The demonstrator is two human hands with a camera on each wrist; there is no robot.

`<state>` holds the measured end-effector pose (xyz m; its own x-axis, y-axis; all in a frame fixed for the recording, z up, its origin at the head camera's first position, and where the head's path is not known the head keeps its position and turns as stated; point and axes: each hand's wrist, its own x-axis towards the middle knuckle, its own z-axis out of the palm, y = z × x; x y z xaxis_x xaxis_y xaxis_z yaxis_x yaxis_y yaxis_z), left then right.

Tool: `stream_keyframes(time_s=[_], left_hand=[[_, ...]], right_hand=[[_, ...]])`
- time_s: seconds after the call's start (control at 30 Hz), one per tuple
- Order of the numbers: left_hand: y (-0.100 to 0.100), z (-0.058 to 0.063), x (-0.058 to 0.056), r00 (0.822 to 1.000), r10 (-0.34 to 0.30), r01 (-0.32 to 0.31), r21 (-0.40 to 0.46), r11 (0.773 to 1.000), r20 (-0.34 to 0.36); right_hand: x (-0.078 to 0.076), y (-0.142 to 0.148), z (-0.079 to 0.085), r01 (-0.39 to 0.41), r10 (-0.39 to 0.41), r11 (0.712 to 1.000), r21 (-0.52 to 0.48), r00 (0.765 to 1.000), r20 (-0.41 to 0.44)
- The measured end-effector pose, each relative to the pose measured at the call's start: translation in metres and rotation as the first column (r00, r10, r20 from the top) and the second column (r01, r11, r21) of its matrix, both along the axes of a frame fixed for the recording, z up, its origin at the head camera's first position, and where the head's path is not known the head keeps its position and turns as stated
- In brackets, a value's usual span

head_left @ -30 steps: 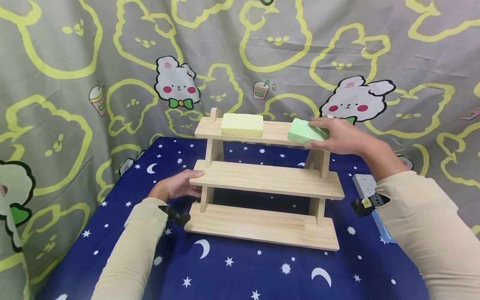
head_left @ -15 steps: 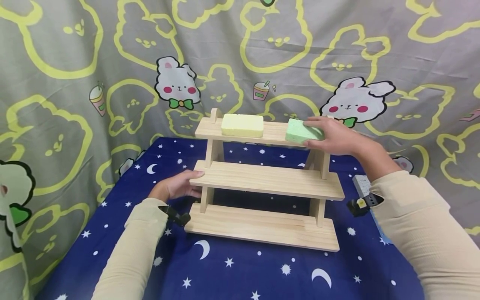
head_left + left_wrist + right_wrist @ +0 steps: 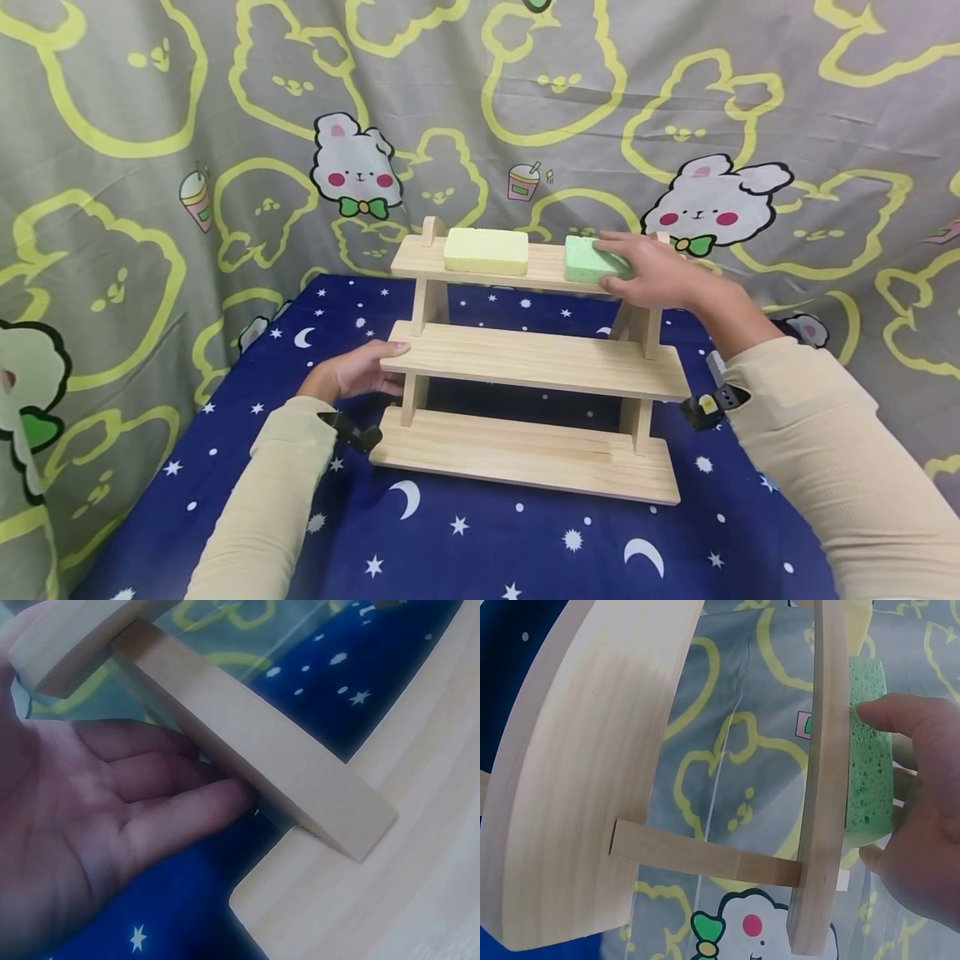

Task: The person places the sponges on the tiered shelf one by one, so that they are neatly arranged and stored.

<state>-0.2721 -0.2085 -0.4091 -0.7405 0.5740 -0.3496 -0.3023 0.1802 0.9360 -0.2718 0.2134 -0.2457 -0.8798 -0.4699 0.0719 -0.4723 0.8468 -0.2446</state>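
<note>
A three-tier wooden display shelf stands on the table. My left hand holds the left end of its middle board, thumb on top and fingers underneath; in the left wrist view the fingers touch the upright. On the top board, toward the right, lies a green sponge, gripped by my right hand between thumb and fingers. The right wrist view has the sponge's pored side against the board. A pale yellow sponge lies on the same board to the left, with a gap between the two.
Behind the right forearm, a grey block is mostly hidden on the table at the right. A dark blue cloth with stars and moons covers the table. A patterned grey curtain hangs close behind the shelf.
The right hand has slid the green sponge left along the top board, and the sponge now lies straighter, nearer the yellow one. The left hand and shelf have stayed in place.
</note>
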Motion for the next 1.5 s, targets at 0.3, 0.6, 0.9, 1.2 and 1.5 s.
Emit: stream_keyframes(time_s=[0.3,0.6,0.9,1.2,1.5], left_hand=[[-0.001,-0.003,0.001,1.000,-0.001,0.001,0.002,1.000,-0.009],[-0.001,-0.002,0.000,1.000,0.015,-0.015,0.006,1.000,0.003],[-0.003,-0.003,0.000,1.000,0.006,-0.006,0.017,1.000,0.000],[-0.002,-0.004,0.002,1.000,-0.003,0.003,0.002,1.000,0.008],[-0.001,0.000,0.002,1.000,-0.019,0.019,0.002,1.000,-0.009]], right_hand=[[-0.001,-0.004,-0.003,0.006,-0.006,1.000,0.005,1.000,-0.002],[-0.001,-0.007,-0.008,0.057,-0.057,0.998,-0.009,0.998,-0.025],[-0.001,-0.010,-0.012,0.079,-0.082,0.996,-0.038,0.995,-0.061],[0.001,-0.008,-0.016,0.065,-0.069,0.997,-0.041,0.994,-0.087],[0.006,0.009,-0.011,0.074,-0.087,0.985,-0.155,0.993,-0.078]])
